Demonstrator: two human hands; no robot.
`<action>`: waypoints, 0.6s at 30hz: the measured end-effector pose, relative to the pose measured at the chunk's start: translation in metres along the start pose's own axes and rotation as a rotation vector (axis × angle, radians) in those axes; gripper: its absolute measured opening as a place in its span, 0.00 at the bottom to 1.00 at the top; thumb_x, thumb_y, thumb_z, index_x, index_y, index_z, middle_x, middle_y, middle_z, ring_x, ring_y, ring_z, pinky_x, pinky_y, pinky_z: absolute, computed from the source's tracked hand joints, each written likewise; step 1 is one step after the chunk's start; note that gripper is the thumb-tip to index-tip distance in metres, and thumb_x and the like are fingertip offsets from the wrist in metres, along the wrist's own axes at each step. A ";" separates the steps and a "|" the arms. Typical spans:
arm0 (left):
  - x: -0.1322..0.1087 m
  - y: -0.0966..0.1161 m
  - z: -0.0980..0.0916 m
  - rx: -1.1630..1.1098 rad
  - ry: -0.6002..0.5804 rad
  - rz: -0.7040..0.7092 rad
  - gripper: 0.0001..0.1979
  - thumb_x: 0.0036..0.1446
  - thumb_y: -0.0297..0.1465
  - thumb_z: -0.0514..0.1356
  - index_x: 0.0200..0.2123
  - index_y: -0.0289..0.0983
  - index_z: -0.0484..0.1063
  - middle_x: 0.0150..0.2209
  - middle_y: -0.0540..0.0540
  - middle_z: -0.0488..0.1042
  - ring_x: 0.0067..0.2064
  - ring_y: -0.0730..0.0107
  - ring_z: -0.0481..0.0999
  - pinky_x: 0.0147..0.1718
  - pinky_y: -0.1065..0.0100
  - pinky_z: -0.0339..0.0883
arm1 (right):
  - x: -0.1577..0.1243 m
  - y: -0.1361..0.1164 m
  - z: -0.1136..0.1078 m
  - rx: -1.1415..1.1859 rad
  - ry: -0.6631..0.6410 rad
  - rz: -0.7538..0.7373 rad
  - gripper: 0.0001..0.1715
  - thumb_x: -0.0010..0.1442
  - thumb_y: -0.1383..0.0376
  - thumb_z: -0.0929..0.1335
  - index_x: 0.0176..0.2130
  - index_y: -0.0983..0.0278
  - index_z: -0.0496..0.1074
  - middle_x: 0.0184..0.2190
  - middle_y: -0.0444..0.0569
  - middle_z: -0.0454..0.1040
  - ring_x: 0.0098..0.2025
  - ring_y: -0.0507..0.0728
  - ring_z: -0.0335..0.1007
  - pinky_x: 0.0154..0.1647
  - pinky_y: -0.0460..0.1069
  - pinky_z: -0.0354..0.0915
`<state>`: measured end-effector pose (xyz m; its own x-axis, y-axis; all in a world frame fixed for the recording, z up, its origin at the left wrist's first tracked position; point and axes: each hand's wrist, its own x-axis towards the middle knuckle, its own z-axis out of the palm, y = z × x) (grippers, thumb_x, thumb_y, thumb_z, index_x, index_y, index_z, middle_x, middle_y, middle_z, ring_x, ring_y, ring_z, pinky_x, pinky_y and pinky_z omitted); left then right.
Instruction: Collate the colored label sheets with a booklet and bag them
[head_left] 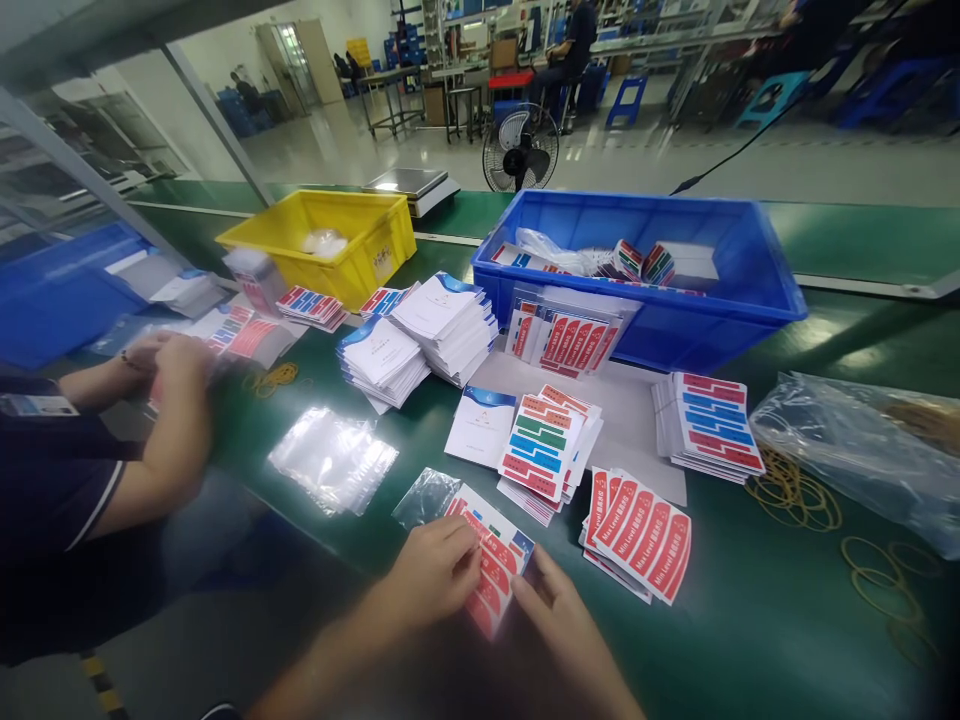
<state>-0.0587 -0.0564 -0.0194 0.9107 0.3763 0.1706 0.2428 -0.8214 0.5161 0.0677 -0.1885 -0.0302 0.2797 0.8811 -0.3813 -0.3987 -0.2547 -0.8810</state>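
At the table's near edge, my left hand (435,570) is closed with its fingertips pinched on a small set of red sticker sheets (493,565). My right hand (559,610) grips the right edge of the same set between thumb and fingers. A clear plastic bag (427,497) shows beyond my left hand, at the set's upper left; how far it covers the sheets I cannot tell. Just past the set are a pile of multicoloured sticker sheets (536,447) and a white-and-blue booklet (480,428). Red "Max Level / Min Level" sticker sheets (643,535) lie fanned to the right.
Clear bags (334,458) lie left, below booklet stacks (446,325). Behind stand a blue bin (637,320) and a yellow bin (375,250). More stickers (712,425), rubber bands (795,490) and a large plastic bag (855,450) are right. A co-worker's hands (176,355) work at left.
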 end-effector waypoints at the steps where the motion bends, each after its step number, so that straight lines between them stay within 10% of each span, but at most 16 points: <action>1: 0.001 0.003 -0.002 -0.011 0.006 0.003 0.09 0.55 0.24 0.50 0.23 0.37 0.58 0.22 0.49 0.66 0.25 0.73 0.64 0.24 0.71 0.57 | 0.002 0.001 -0.001 0.027 0.006 -0.025 0.26 0.56 0.54 0.68 0.52 0.60 0.65 0.54 0.52 0.69 0.56 0.63 0.63 0.58 0.57 0.61; 18: 0.010 0.018 -0.012 -0.092 -0.010 0.076 0.09 0.56 0.25 0.50 0.23 0.37 0.59 0.22 0.48 0.67 0.25 0.73 0.64 0.25 0.70 0.57 | 0.020 0.000 0.002 0.087 -0.067 -0.057 0.18 0.56 0.55 0.69 0.43 0.60 0.65 0.42 0.47 0.72 0.43 0.57 0.69 0.41 0.49 0.66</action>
<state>-0.0491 -0.0621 0.0017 0.9285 0.3103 0.2042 0.1419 -0.8043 0.5771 0.0713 -0.1702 -0.0366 0.2458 0.9187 -0.3091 -0.4591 -0.1705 -0.8719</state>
